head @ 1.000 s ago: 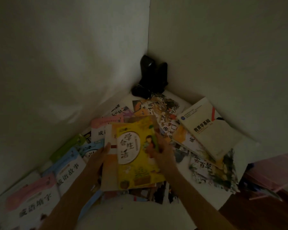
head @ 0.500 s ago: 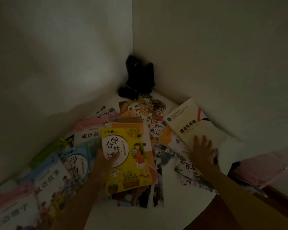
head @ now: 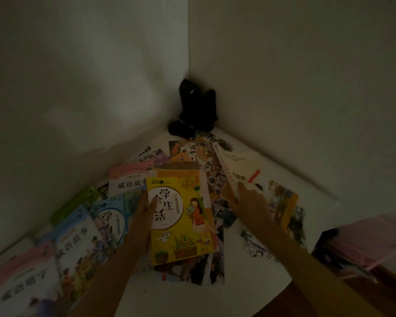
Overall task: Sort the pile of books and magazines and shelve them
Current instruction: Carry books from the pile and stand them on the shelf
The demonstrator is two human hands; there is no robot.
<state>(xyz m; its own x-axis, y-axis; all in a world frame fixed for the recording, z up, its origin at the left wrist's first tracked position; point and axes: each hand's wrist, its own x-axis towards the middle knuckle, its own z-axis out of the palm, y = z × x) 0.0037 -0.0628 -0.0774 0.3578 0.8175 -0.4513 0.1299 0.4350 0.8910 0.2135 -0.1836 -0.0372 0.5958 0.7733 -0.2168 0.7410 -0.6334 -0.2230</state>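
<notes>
Step in hand, my read: gathering books off the spread into one stack, still sorting, nothing shelved yet. To do it well: keep the yellow book [head: 181,219] stack squared w/ the left hand [head: 144,216] while the right brings the next one over; get fingers fully under the white book's low edge before lifting, since only a corner grip on a tilted, blurred cover looks likely to slip. Lay it flat on top, spines same way.

Near to far:

Left hand: thumb lies over the yellow cover's left edge, fingers curled round behind it, so it grips the book. More covers (orange, brown) sit directly under/behind the yellow one, same stack. Left of that hand, blue books [head: 110,216] and pink-topped ones fan out on the desk [head: 192,298], overlapping.

Right hand [head: 249,202]: just right of the yellow stack, apart from it. Fingers reach fwd and pinch the near corner of the white book [head: 240,170], which is tilted up off the pile, motion-blurred. How far round the fingers wrap, can't tell exactly. Right of that hand, dark illustrated magazines [head: 284,209] lie flat.

Beyond both hands: more loose picture books, then black speakers [head: 197,106] in the wall corner. Far right of right hand, a pink box [head: 364,243], off the desk edge.
</notes>
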